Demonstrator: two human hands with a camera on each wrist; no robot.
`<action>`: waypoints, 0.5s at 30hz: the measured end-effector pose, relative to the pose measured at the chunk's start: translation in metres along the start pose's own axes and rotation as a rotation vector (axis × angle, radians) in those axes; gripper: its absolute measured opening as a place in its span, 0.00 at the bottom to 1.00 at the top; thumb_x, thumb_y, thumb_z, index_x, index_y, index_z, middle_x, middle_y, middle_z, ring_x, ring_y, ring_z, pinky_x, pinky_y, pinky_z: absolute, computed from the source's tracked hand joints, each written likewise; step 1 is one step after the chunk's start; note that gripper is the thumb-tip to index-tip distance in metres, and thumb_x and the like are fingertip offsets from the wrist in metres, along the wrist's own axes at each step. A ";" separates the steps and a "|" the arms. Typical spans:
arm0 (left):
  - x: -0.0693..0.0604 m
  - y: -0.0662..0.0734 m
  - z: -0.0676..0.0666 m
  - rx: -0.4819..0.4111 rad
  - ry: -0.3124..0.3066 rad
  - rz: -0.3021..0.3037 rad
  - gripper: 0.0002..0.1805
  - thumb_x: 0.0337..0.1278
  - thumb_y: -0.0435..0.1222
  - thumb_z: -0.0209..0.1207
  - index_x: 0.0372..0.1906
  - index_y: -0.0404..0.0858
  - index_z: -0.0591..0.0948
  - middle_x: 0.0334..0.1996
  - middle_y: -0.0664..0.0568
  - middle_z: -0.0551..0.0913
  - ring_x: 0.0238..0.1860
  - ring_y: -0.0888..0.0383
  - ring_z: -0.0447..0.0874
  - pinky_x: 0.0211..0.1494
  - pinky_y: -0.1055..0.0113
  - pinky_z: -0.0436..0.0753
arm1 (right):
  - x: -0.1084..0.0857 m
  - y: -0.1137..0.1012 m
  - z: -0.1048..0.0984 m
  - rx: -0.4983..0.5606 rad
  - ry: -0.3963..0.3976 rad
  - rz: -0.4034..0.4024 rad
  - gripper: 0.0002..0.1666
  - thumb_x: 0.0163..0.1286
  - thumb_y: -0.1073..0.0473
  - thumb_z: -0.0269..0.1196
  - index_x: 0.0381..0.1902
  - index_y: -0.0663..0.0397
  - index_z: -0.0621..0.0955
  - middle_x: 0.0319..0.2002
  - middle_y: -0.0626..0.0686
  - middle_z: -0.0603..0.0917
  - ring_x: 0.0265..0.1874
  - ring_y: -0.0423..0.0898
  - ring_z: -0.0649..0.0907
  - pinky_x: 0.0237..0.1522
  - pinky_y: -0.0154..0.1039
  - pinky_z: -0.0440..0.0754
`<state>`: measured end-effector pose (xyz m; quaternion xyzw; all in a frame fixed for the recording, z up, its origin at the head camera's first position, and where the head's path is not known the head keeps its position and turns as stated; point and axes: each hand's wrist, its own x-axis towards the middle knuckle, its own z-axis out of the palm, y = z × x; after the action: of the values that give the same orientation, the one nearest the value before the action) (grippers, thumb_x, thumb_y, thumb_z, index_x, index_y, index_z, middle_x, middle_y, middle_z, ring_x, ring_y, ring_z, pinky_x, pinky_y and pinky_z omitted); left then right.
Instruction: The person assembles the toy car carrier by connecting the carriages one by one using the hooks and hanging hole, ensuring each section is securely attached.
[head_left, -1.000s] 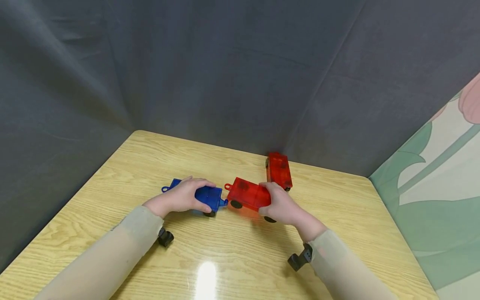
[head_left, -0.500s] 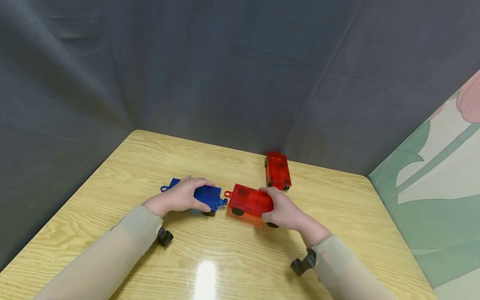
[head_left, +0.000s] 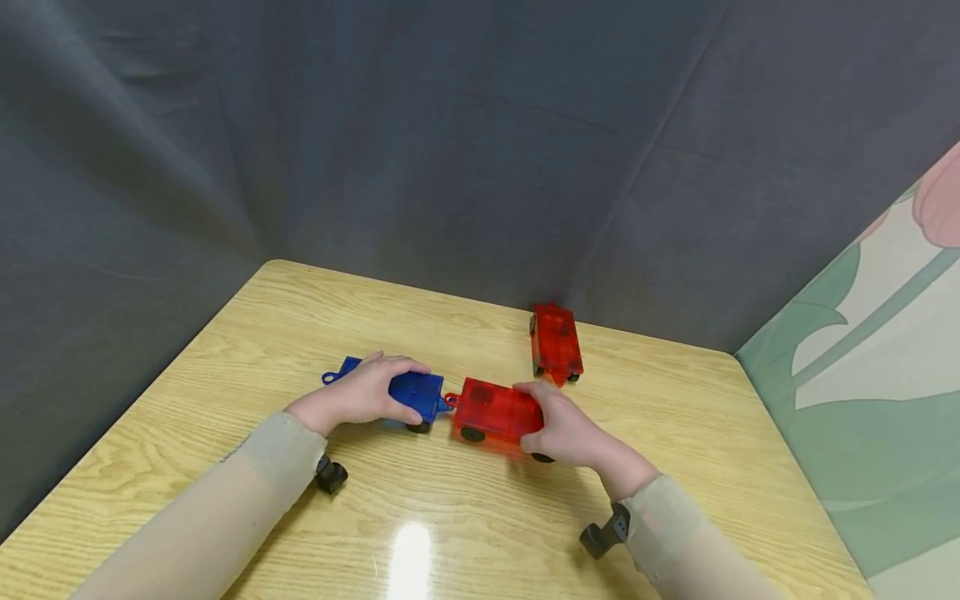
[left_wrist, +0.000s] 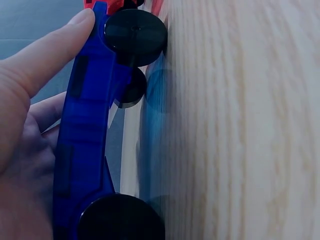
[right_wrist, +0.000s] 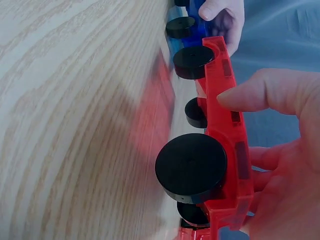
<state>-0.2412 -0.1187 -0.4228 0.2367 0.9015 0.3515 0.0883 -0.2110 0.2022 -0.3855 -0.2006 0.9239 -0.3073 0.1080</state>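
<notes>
My left hand [head_left: 366, 390] grips a translucent blue toy car base [head_left: 417, 392] by its sides, wheels on the table. It has a ring on its left end and a hook on its right. My right hand [head_left: 568, 427] holds a translucent red toy car base [head_left: 495, 410] with black wheels [right_wrist: 191, 165], thumb on the near side. The red base appears slightly raised from the table. Its ring [head_left: 452, 400] lies over the blue hook; whether the two are linked is hard to see. The left wrist view shows the blue base [left_wrist: 85, 120] and the thumb near its front end.
Another red toy car base [head_left: 557, 340] stands at the table's back edge, behind my right hand. The wooden table [head_left: 465, 517] meets a dark curtain [head_left: 450, 167] at the back. A flower-patterned panel [head_left: 877, 367] borders it on the right.
My right hand has brought the red base nearer the person and then left, so its ring has come over the blue hook. The left hand and blue base have stayed in place.
</notes>
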 end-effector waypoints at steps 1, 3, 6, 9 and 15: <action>0.000 0.000 0.000 -0.001 0.001 0.000 0.42 0.45 0.54 0.74 0.68 0.49 0.74 0.67 0.47 0.72 0.73 0.37 0.53 0.73 0.38 0.46 | 0.000 0.000 0.000 -0.003 0.000 0.001 0.45 0.49 0.69 0.69 0.68 0.63 0.70 0.60 0.55 0.74 0.50 0.52 0.74 0.50 0.47 0.75; 0.000 0.000 0.000 -0.003 0.001 0.000 0.42 0.45 0.54 0.74 0.68 0.49 0.74 0.67 0.47 0.72 0.73 0.38 0.54 0.73 0.39 0.45 | 0.000 0.001 0.001 -0.007 0.002 0.001 0.45 0.49 0.69 0.69 0.68 0.62 0.70 0.60 0.55 0.74 0.50 0.52 0.73 0.50 0.48 0.75; 0.000 0.000 0.000 -0.005 -0.002 0.010 0.42 0.45 0.53 0.74 0.68 0.48 0.74 0.67 0.46 0.72 0.72 0.41 0.58 0.74 0.41 0.43 | 0.000 0.001 0.001 -0.016 0.006 0.001 0.45 0.49 0.69 0.69 0.68 0.62 0.70 0.60 0.55 0.74 0.50 0.52 0.73 0.51 0.48 0.75; -0.001 0.001 0.000 -0.004 -0.005 0.009 0.42 0.46 0.53 0.74 0.68 0.48 0.74 0.67 0.46 0.72 0.72 0.41 0.59 0.74 0.42 0.42 | 0.000 0.002 0.001 -0.018 0.008 0.001 0.45 0.49 0.69 0.69 0.68 0.62 0.70 0.60 0.55 0.74 0.51 0.53 0.73 0.51 0.48 0.75; -0.001 0.002 0.001 0.000 -0.009 0.015 0.42 0.46 0.53 0.74 0.69 0.46 0.73 0.67 0.46 0.72 0.71 0.42 0.60 0.75 0.42 0.42 | -0.001 0.002 0.001 -0.016 0.003 0.008 0.45 0.49 0.69 0.69 0.68 0.60 0.70 0.62 0.55 0.73 0.52 0.53 0.73 0.52 0.49 0.74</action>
<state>-0.2397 -0.1177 -0.4221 0.2449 0.8993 0.3511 0.0895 -0.2106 0.2038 -0.3872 -0.1973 0.9274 -0.2996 0.1062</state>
